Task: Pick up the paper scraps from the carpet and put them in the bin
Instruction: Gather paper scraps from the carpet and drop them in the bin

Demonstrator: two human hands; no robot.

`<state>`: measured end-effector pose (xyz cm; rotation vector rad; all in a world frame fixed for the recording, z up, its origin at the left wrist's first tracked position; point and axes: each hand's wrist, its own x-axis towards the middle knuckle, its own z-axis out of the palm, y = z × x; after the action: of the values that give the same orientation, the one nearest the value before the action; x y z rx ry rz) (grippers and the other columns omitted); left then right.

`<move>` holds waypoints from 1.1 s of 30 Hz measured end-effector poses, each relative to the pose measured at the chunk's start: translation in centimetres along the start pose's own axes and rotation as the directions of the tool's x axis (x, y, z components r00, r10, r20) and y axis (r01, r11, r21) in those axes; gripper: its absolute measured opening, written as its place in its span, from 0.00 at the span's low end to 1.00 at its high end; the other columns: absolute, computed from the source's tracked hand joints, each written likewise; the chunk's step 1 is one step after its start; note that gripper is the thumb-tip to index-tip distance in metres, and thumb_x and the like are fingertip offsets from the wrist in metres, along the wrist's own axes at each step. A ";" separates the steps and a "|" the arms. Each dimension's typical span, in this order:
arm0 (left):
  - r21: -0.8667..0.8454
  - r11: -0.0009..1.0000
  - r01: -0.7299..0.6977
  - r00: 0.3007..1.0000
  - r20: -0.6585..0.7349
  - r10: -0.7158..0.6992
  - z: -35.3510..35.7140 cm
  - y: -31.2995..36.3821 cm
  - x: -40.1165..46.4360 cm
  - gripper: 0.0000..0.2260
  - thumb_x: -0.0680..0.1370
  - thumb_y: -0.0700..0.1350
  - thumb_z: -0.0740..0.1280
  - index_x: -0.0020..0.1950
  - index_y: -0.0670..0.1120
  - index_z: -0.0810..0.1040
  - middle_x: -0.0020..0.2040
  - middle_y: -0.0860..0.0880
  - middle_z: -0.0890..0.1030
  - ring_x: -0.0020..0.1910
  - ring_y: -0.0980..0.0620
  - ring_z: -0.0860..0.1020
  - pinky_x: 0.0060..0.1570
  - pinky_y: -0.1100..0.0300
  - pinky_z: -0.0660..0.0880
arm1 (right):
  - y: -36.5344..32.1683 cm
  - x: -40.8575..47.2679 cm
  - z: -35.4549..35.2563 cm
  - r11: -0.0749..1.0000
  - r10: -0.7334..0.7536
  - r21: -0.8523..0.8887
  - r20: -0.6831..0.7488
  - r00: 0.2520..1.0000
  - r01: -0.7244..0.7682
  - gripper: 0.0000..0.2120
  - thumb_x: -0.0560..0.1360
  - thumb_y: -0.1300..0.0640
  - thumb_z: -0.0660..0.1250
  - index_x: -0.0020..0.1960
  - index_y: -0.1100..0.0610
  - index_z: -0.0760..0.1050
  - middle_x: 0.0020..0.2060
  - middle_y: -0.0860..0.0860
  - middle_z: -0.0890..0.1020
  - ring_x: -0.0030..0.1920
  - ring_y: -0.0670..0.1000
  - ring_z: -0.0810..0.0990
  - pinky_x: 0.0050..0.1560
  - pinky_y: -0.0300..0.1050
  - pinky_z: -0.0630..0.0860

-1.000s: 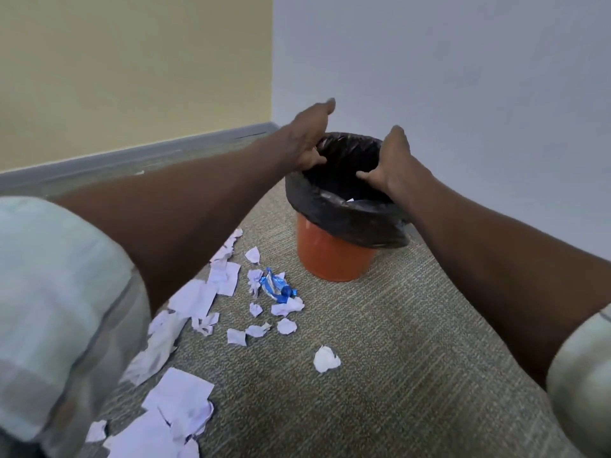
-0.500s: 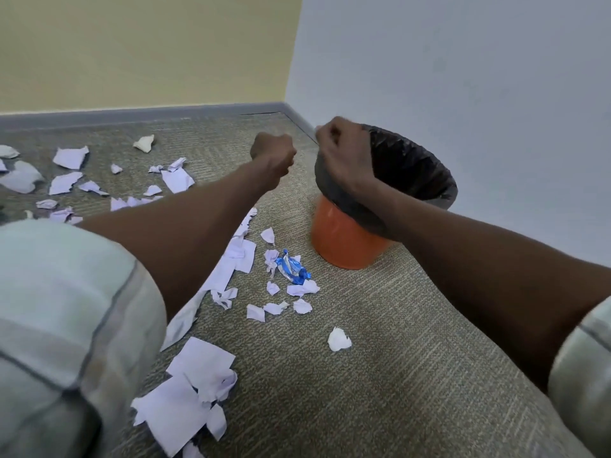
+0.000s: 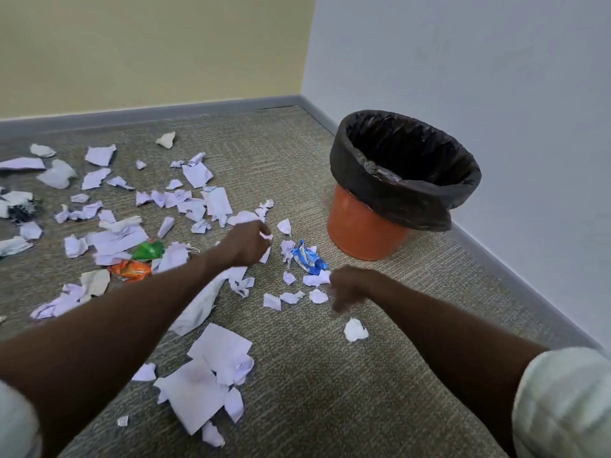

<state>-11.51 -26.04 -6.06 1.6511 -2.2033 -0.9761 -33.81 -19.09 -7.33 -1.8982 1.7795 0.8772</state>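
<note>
Several white and lilac paper scraps (image 3: 198, 206) litter the grey-green carpet (image 3: 330, 391), thickest at the left and middle. The orange bin (image 3: 363, 226) with a black liner (image 3: 390, 190) stands at the right, by the wall. My left hand (image 3: 248, 242) is low over the scraps left of the bin, fingers pinched on a small white scrap (image 3: 266, 235). My right hand (image 3: 350, 289) hangs blurred just above the carpet, fingers pointing down, nothing seen in it. A crumpled white scrap (image 3: 355, 329) lies just below it. Large torn sheets (image 3: 215, 375) lie nearest me.
A blue wrapper (image 3: 309, 257) lies between my hands; a green wrapper (image 3: 147, 250) and an orange wrapper (image 3: 130, 269) lie among the scraps at the left. A yellow wall (image 3: 148, 51) and a pale grey wall (image 3: 479, 61) meet in the corner behind the bin.
Both hands have left the bin's rim and dropped to the carpet. The view has swung left and down. My left hand has closed on a small scrap.
</note>
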 end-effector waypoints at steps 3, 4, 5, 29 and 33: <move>0.073 0.994 -0.080 0.997 0.026 0.078 2.5 -1.8 -1.2 0.13 0.79 0.41 0.63 0.63 0.43 0.75 0.56 0.41 0.83 0.57 0.41 0.80 0.55 0.53 0.75 | 0.8 0.6 3.5 0.997 0.082 -0.006 0.053 0.995 -0.082 0.44 0.66 0.44 0.78 0.72 0.63 0.63 0.62 0.60 0.77 0.60 0.58 0.78 0.52 0.47 0.74; 0.099 0.989 -0.109 0.994 0.042 0.105 3.2 -2.1 -1.5 0.14 0.79 0.41 0.63 0.65 0.44 0.74 0.57 0.41 0.82 0.58 0.42 0.79 0.55 0.54 0.74 | 0.7 0.7 4.1 0.994 0.102 0.040 0.052 0.993 -0.104 0.50 0.66 0.44 0.78 0.75 0.64 0.55 0.66 0.62 0.73 0.65 0.60 0.74 0.57 0.48 0.73; 0.136 0.981 -0.142 0.989 0.065 0.134 3.9 -2.1 -1.8 0.16 0.80 0.41 0.63 0.67 0.44 0.72 0.59 0.41 0.80 0.59 0.42 0.78 0.56 0.54 0.73 | 0.5 0.8 4.7 0.989 0.122 0.079 0.069 0.990 -0.127 0.54 0.66 0.44 0.77 0.77 0.64 0.48 0.69 0.63 0.70 0.68 0.61 0.71 0.61 0.50 0.72; 0.277 0.944 -0.181 0.975 0.177 0.135 10.7 -5.0 -1.7 0.31 0.78 0.39 0.61 0.80 0.45 0.53 0.70 0.38 0.67 0.67 0.40 0.69 0.66 0.51 0.68 | -0.7 6.7 2.2 0.824 0.111 0.566 -0.120 0.987 -0.024 0.59 0.66 0.59 0.78 0.78 0.45 0.36 0.76 0.63 0.39 0.74 0.69 0.56 0.70 0.60 0.66; 0.216 0.968 -0.125 0.983 0.161 0.091 10.6 -4.8 -1.3 0.41 0.75 0.42 0.68 0.81 0.50 0.47 0.71 0.37 0.65 0.67 0.37 0.68 0.66 0.46 0.68 | -1.2 8.0 1.8 0.926 0.016 0.378 -0.066 0.998 0.010 0.69 0.61 0.56 0.83 0.76 0.43 0.30 0.75 0.60 0.29 0.75 0.73 0.44 0.63 0.66 0.71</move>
<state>-13.03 -21.58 -16.76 1.5709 -2.5594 -0.8740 -32.97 -23.67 -14.15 -1.6884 1.8333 0.4301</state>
